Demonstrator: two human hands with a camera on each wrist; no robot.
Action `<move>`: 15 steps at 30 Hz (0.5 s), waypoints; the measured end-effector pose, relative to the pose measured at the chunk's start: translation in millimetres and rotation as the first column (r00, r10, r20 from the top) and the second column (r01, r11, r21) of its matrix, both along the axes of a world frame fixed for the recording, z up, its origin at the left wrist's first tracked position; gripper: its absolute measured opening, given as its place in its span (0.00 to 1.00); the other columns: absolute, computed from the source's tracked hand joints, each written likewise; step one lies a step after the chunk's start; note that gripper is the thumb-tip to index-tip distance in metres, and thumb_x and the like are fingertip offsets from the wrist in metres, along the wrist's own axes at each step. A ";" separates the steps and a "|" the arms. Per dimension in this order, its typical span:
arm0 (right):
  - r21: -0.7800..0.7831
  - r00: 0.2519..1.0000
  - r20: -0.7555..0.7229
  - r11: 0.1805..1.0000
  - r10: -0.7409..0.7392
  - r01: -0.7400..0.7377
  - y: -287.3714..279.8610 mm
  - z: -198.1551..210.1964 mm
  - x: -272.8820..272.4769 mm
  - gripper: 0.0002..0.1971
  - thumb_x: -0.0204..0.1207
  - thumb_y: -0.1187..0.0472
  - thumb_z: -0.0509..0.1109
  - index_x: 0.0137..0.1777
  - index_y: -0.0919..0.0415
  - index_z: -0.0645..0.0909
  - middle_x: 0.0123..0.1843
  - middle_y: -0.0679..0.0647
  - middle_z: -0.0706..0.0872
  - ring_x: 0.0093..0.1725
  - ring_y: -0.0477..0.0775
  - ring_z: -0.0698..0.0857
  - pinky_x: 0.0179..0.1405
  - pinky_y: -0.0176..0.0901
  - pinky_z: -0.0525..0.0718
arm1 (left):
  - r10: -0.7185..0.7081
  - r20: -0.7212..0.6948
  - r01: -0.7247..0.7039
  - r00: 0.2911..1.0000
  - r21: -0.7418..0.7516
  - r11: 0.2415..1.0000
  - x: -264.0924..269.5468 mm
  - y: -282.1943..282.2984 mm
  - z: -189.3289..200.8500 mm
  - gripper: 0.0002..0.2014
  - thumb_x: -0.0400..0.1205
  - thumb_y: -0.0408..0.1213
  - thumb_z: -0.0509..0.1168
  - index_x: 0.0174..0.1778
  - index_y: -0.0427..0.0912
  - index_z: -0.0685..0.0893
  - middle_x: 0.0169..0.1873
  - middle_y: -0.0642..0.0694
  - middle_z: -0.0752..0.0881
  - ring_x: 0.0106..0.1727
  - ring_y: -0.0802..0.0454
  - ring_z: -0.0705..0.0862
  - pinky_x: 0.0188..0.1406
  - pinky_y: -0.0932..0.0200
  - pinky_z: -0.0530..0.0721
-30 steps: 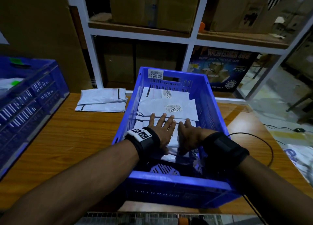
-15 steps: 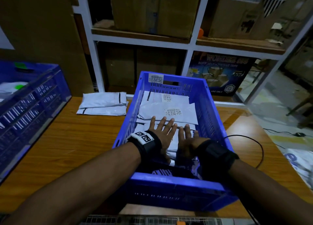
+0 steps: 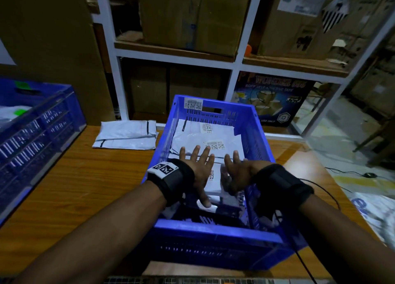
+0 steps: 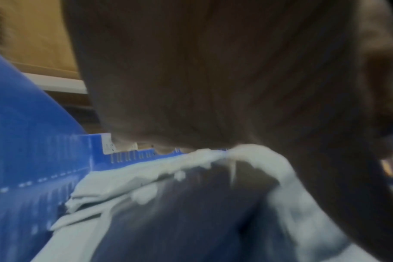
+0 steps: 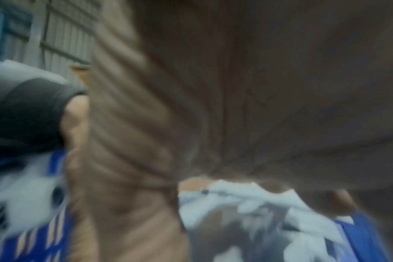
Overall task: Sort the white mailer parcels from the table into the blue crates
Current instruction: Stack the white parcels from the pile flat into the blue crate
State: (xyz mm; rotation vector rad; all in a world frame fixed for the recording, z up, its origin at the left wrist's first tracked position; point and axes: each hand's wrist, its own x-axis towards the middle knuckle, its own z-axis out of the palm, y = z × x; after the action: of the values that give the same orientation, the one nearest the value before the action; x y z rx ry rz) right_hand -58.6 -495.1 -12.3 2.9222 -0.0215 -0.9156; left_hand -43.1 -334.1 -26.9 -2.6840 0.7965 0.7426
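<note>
A blue crate stands on the wooden table in front of me and holds several white mailer parcels with barcode labels. Both hands are inside it, side by side over the nearest parcel. My left hand has its fingers spread straight and holds nothing. My right hand is beside it, fingers straight, also holding nothing. Both wrist views are blurred; the left wrist view shows my palm just above white mailer plastic. A stack of white parcels lies on the table left of the crate.
A second blue crate with parcels in it stands at the table's left edge. White shelving with cardboard boxes rises behind the table. A black cable trails from my right wristband across the table's right side.
Both hands have lifted a little off the parcel in the crate and drawn back toward me, fingers still spread.
</note>
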 end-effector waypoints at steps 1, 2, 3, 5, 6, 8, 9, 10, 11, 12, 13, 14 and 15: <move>0.046 0.999 0.044 0.999 -0.023 0.021 1.7 12.7 1.2 0.38 0.83 0.49 0.57 0.86 0.64 0.45 0.87 0.68 0.44 0.84 0.72 0.55 0.81 0.58 0.60 | 0.006 -0.033 -0.007 0.999 -0.032 0.999 0.8 0.9 7.8 0.73 0.63 0.74 0.74 0.85 0.42 0.30 0.83 0.44 0.24 0.84 0.37 0.27 0.77 0.22 0.35; 0.063 0.998 0.057 0.998 -0.026 0.022 -0.1 20.2 8.5 0.35 0.82 0.48 0.59 0.84 0.64 0.54 0.86 0.67 0.54 0.81 0.69 0.65 0.78 0.55 0.67 | 0.017 -0.040 -0.020 0.999 -0.068 0.997 5.3 1.3 13.0 0.70 0.65 0.75 0.71 0.86 0.43 0.31 0.84 0.45 0.25 0.85 0.38 0.29 0.79 0.23 0.37; 0.082 0.997 0.072 0.997 -0.011 0.005 -1.6 24.0 19.2 0.31 0.82 0.48 0.61 0.80 0.63 0.62 0.82 0.65 0.64 0.77 0.66 0.72 0.73 0.53 0.73 | 0.048 -0.038 -0.051 0.998 -0.108 0.993 9.4 1.6 17.5 0.66 0.69 0.75 0.68 0.87 0.43 0.34 0.85 0.45 0.28 0.86 0.39 0.31 0.80 0.24 0.39; 0.082 0.988 0.155 0.996 0.018 -0.031 -3.3 29.8 35.4 0.24 0.81 0.54 0.63 0.73 0.64 0.71 0.74 0.66 0.76 0.71 0.65 0.77 0.65 0.49 0.78 | 0.105 -0.005 -0.105 0.994 -0.153 0.983 22.2 -2.4 19.4 0.56 0.78 0.71 0.61 0.88 0.42 0.38 0.86 0.45 0.32 0.87 0.38 0.34 0.81 0.25 0.40; 0.086 0.982 0.188 0.996 0.020 -0.037 -4.6 28.2 44.0 0.22 0.80 0.57 0.64 0.72 0.65 0.72 0.72 0.68 0.78 0.70 0.66 0.78 0.63 0.49 0.79 | 0.139 0.016 -0.135 0.990 -0.161 0.978 30.3 -4.9 16.4 0.52 0.81 0.68 0.59 0.88 0.42 0.39 0.87 0.44 0.34 0.87 0.38 0.35 0.81 0.26 0.41; 0.120 0.965 0.259 0.991 0.033 -0.066 -4.2 22.7 58.0 0.21 0.79 0.61 0.63 0.71 0.69 0.73 0.70 0.70 0.79 0.69 0.68 0.79 0.64 0.52 0.79 | 0.210 0.052 -0.193 0.976 -0.223 0.955 44.6 -8.2 10.8 0.50 0.83 0.67 0.58 0.88 0.40 0.39 0.87 0.42 0.36 0.87 0.37 0.35 0.81 0.27 0.41; 0.120 0.963 0.267 0.990 0.041 -0.076 -2.4 19.7 63.1 0.21 0.79 0.62 0.62 0.71 0.70 0.72 0.70 0.71 0.78 0.69 0.69 0.78 0.65 0.53 0.79 | 0.233 0.064 -0.211 0.970 -0.241 0.947 50.7 -8.4 7.9 0.51 0.82 0.67 0.58 0.88 0.40 0.38 0.87 0.41 0.36 0.86 0.36 0.35 0.81 0.27 0.40; 0.131 0.961 0.276 0.989 0.034 -0.073 -2.0 14.3 69.6 0.21 0.80 0.61 0.62 0.70 0.71 0.72 0.70 0.71 0.78 0.69 0.69 0.78 0.65 0.53 0.78 | 0.248 0.077 -0.222 0.966 -0.251 0.942 57.5 -7.9 3.8 0.52 0.82 0.68 0.58 0.87 0.40 0.37 0.87 0.41 0.37 0.86 0.36 0.34 0.80 0.27 0.40; 0.134 0.957 0.288 0.989 0.024 -0.065 -3.0 6.3 77.6 0.21 0.81 0.59 0.62 0.69 0.71 0.71 0.70 0.71 0.78 0.69 0.70 0.78 0.65 0.54 0.78 | 0.264 0.084 -0.234 0.961 -0.260 0.937 63.1 -6.9 -0.5 0.52 0.82 0.68 0.58 0.87 0.40 0.37 0.87 0.41 0.37 0.86 0.35 0.34 0.80 0.26 0.39; 0.138 0.954 0.300 0.989 0.009 -0.053 -3.4 -0.4 85.7 0.21 0.82 0.56 0.61 0.69 0.69 0.71 0.69 0.71 0.77 0.69 0.71 0.77 0.65 0.56 0.77 | 0.282 0.085 -0.250 0.956 -0.271 0.930 69.5 -6.0 -4.8 0.50 0.83 0.66 0.57 0.87 0.40 0.38 0.87 0.41 0.37 0.86 0.35 0.34 0.80 0.25 0.39; 0.150 0.949 0.316 0.988 -0.005 -0.044 -4.2 -8.6 93.1 0.21 0.83 0.53 0.59 0.70 0.67 0.70 0.70 0.70 0.76 0.70 0.72 0.75 0.67 0.58 0.76 | 0.292 0.080 -0.260 0.953 -0.275 0.926 73.3 -5.2 -7.1 0.46 0.86 0.62 0.56 0.88 0.40 0.39 0.87 0.40 0.38 0.86 0.35 0.34 0.80 0.25 0.39; 0.144 0.946 0.325 0.989 -0.008 -0.041 -3.0 -12.4 97.0 0.23 0.83 0.51 0.58 0.72 0.65 0.68 0.72 0.69 0.74 0.73 0.72 0.72 0.70 0.62 0.74 | 0.294 0.081 -0.262 0.952 -0.274 0.925 77.1 -5.5 -8.7 0.42 0.88 0.58 0.54 0.88 0.40 0.40 0.87 0.40 0.39 0.86 0.35 0.35 0.80 0.24 0.39; 0.122 0.944 0.330 0.991 0.005 -0.048 -2.0 -12.7 99.0 0.25 0.84 0.49 0.57 0.75 0.63 0.66 0.76 0.67 0.70 0.77 0.72 0.68 0.73 0.65 0.70 | 0.288 0.087 -0.255 0.954 -0.277 0.927 80.6 -6.6 -9.0 0.38 0.89 0.53 0.53 0.88 0.40 0.41 0.87 0.40 0.39 0.86 0.35 0.35 0.80 0.24 0.39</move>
State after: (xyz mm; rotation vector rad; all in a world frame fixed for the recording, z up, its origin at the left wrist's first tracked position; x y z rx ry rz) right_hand 40.4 -497.1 -25.0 3.1514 0.0588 -0.4288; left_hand 37.5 -340.7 -35.9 -3.0895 0.5282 0.5479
